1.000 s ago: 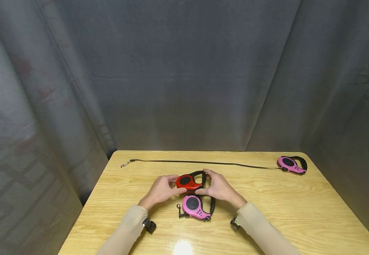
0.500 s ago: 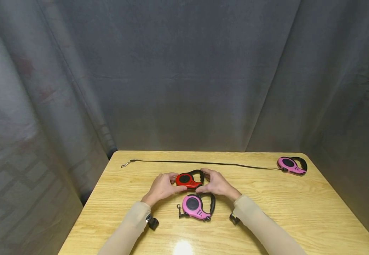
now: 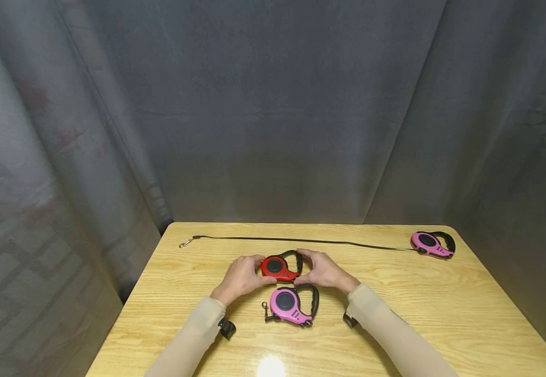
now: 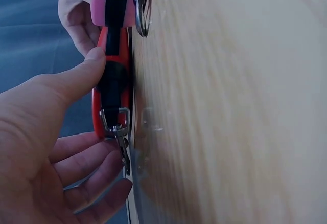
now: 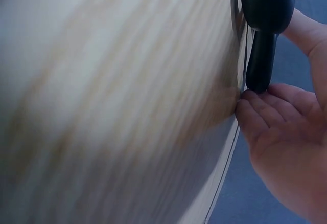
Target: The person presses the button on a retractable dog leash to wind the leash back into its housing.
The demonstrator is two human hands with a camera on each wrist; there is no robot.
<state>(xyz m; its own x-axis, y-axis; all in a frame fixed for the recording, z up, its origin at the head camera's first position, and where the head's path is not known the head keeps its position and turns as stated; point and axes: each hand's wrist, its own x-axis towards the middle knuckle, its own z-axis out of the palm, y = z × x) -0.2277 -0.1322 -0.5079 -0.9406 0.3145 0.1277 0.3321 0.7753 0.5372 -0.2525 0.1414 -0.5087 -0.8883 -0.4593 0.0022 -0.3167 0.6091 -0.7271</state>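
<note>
In the head view a red retractable dog leash (image 3: 275, 265) with a black handle lies flat at the middle of the table. My left hand (image 3: 240, 277) grips its rounded left end, thumb on the near edge and fingers on the far side. At the handle end, my right hand (image 3: 325, 271) holds it between thumb and fingers. The left wrist view shows the red leash's metal clip (image 4: 118, 132) hanging by my fingertips. Just nearer lies a pink retractable leash (image 3: 291, 314). Its black handle (image 5: 268, 4) overlaps the red leash's in the right wrist view.
Another pink leash (image 3: 437, 250) lies at the back right corner. Its black cord (image 3: 273, 239) stretches left along the back of the wooden table (image 3: 442, 314) to a metal clip (image 3: 185, 243). A grey curtain (image 3: 273, 131) hangs behind the table.
Both hands have shifted the red leash slightly away from the near pink leash, then a touch to the right. The pink leashes have stayed in place.
</note>
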